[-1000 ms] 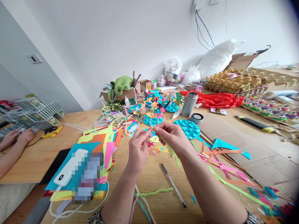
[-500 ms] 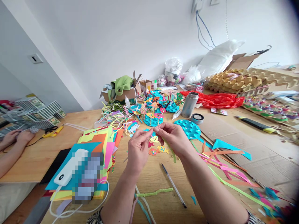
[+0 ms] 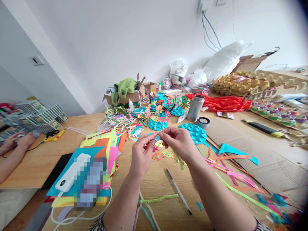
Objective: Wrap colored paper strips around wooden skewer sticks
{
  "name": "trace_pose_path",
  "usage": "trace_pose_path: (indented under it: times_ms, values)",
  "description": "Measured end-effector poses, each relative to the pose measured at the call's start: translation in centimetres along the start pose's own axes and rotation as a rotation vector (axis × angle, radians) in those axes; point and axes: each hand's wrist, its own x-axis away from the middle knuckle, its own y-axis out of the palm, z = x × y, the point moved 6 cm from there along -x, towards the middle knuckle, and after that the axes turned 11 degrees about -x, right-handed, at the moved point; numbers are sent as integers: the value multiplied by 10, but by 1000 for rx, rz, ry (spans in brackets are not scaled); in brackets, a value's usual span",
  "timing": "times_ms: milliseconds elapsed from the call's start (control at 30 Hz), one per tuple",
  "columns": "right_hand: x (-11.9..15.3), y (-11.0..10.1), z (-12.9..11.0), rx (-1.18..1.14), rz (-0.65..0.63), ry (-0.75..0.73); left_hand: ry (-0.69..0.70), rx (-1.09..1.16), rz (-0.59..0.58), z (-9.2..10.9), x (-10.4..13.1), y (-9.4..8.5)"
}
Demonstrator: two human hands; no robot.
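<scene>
Both hands meet above the middle of the table, fingertips pinched together. My right hand (image 3: 179, 142) is closed on a thin green strip (image 3: 179, 160), whose tail hangs down below the palm. My left hand (image 3: 143, 150) pinches at the strip's other end; that end is mostly hidden by the fingers. Small paper fish (image 3: 168, 154) in orange and yellow lie just beyond the hands. Nearer to me rest a pen (image 3: 179, 191) and a light green fuzzy strip (image 3: 160, 198) crossing white, blue and pinkish strips.
Coloured paper sheets (image 3: 113, 158) with a white power bank (image 3: 73, 173) lie left. A blue dimpled disc (image 3: 193, 133), metal flask (image 3: 195, 108) and utility knife (image 3: 263, 128) are on the right. At far left, another person's hands (image 3: 25, 141) work near yellow scissors (image 3: 55, 136).
My left fingers and thumb have shifted slightly at the pinch. The green strip's tail has swung a little lower and to the right.
</scene>
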Motion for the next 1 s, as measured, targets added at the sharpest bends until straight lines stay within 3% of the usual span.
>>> trace_pose_path:
  times_ms: [333,733,1000]
  values:
    - [1,3,-2,-1,-6,-4,-190,157,-58,-13,-1,4]
    - [5,14,-1,44,-114,-22,-374,310,-52,-15,-1,-1]
    - [9,20,-6,-6,-115,-14,-314,237,37,-7,-1,-10]
